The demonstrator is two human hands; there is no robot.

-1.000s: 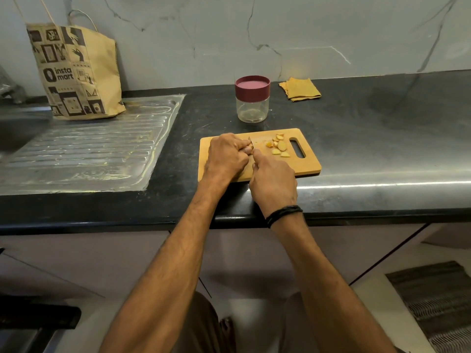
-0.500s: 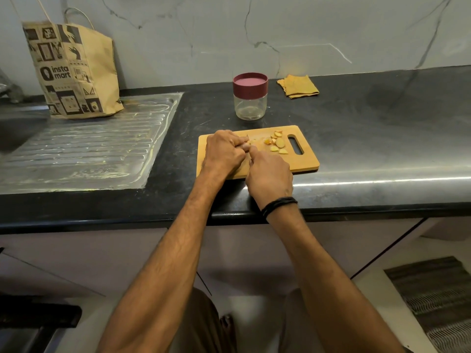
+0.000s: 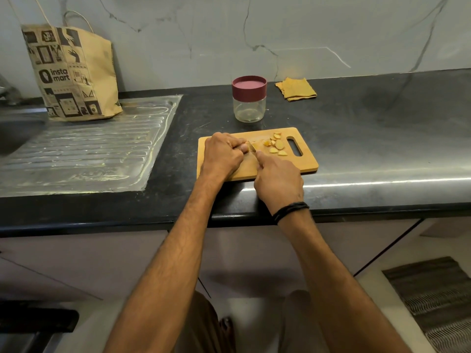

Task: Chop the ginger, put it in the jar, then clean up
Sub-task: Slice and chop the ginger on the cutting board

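Note:
A wooden cutting board (image 3: 305, 163) lies near the front edge of the black counter. Several cut ginger slices (image 3: 276, 147) sit on it beside its handle slot. My left hand (image 3: 223, 155) is curled over the uncut ginger piece, which is almost wholly hidden under the fingers. My right hand (image 3: 279, 180) grips a knife; only a bit of the blade (image 3: 252, 147) shows between the two hands, right against the left fingertips. A clear glass jar (image 3: 249, 108) with a maroon lid (image 3: 249, 86) on it stands just behind the board.
A folded yellow cloth (image 3: 295, 89) lies at the back by the wall. A printed paper bag (image 3: 72, 75) stands on the steel sink drainboard (image 3: 84, 149) at the left. The counter's front edge (image 3: 382, 207) is close to the board. A striped mat (image 3: 433, 296) lies on the floor.
The hands stay together on the board with only small shifts of the knife hand against the ginger. The pile of slices looks the same.

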